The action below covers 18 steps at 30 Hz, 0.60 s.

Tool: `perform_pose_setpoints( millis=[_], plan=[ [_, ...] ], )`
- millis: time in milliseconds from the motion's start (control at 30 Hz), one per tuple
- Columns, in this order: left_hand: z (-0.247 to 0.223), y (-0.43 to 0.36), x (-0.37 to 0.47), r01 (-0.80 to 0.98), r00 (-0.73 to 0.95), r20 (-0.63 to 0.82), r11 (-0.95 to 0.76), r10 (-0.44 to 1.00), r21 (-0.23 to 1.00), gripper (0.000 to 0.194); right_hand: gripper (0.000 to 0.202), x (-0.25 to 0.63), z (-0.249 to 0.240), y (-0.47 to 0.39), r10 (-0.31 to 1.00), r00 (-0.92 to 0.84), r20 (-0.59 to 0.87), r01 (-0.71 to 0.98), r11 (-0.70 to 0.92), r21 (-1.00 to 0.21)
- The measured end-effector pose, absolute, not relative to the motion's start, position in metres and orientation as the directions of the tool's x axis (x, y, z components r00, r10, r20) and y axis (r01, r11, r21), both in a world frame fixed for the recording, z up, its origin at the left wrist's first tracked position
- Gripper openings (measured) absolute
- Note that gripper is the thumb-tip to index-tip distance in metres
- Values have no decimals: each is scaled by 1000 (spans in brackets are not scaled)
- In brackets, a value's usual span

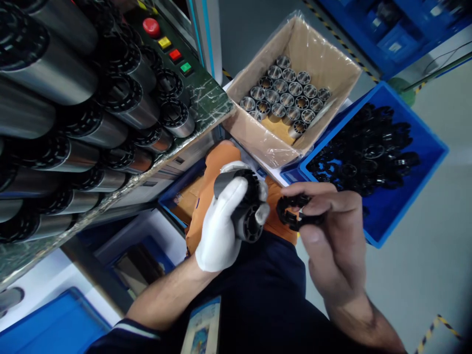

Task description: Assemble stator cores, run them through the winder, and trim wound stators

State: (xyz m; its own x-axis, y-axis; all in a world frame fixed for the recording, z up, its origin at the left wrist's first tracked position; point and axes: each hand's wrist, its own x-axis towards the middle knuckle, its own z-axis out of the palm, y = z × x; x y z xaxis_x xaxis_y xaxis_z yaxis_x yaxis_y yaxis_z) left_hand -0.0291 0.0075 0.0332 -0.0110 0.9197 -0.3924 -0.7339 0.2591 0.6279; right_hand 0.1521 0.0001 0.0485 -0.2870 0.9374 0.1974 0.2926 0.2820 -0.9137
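Note:
My left hand (221,231), in a white glove, is wrapped round two dark metal cylinders with black slotted ends, one cylinder (225,183) above the other (243,223). Bare and to the right of it, my right hand (337,231) pinches a black slotted ring (293,211) between thumb and fingers. A small gap separates the ring from the cylinders. Many metal cylinders (177,118) with black slotted rings on their ends stand on the green bench (212,101) at the left.
A cardboard box (254,140) lined with clear plastic holds several open metal cylinders. Right of it, a blue bin (413,206) contains loose black rings. Red, yellow and green buttons (175,54) sit on the bench. Another blue bin (47,327) is at the lower left.

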Motion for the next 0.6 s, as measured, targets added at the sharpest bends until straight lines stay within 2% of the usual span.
perform_pose_setpoints(
  millis=[67, 167, 233, 300, 400, 600],
  plan=[
    [34, 7, -25, -702, -92, -410, 233, 908, 673, 38, 22, 141, 42, -5, 949, -207, 239, 198, 280, -939],
    [36, 7, -22, -642, -197, -443, 226, 875, 733, 58, 25, 128, 29, -11, 947, -159, 279, 153, 303, -941],
    [36, 7, -21, -628, -254, -471, 226, 845, 745, 58, 28, 125, 23, -13, 944, -173, 282, 158, 310, -938],
    [37, 6, -22, -627, -288, -482, 217, 828, 748, 53, 42, 125, 19, -12, 942, -194, 275, 152, 306, -940],
    [35, 2, -24, -621, -293, -433, 175, 852, 764, 50, 61, 131, 21, -10, 932, -241, 272, 174, 317, -932],
    [31, -5, -25, -613, -225, -394, 185, 891, 768, 53, 58, 136, 26, -7, 920, -262, 290, 246, 354, -902]
  ],
)
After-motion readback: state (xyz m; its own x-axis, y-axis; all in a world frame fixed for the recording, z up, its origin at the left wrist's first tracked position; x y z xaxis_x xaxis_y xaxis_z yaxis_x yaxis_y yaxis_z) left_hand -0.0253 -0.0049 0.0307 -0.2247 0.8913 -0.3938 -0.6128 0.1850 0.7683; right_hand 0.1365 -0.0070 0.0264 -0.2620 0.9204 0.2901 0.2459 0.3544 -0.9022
